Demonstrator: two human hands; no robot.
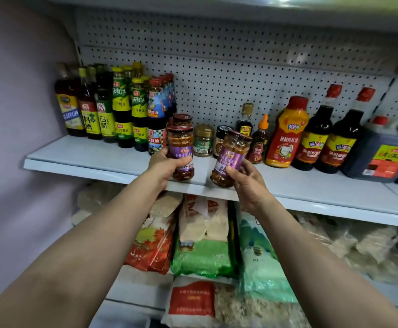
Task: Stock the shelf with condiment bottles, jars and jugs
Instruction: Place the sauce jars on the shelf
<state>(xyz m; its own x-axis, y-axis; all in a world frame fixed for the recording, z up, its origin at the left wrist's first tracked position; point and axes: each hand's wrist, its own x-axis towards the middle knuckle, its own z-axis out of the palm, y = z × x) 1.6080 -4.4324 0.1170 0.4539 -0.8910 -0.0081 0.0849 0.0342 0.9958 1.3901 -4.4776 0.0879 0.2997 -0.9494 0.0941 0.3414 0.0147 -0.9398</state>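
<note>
My left hand [163, 165] grips a chili jar with a purple label [181, 144], upright near the front edge of the white shelf [86, 157]. My right hand [246, 179] holds a second purple-label chili jar [232, 155], tilted to the right, just over the shelf's front edge. A third jar of the same kind [182, 120] stands right behind the left one. Dark sauce and vinegar bottles [112, 107] fill the shelf's left end.
Between the hands stand a gold-lid jar [203, 140] and a black-lid jar [221, 136]. To the right are small bottles, an orange oyster sauce bottle [287, 133], two dark bottles and a soy jug [382, 152]. Rice bags [202, 237] lie on the lower shelf.
</note>
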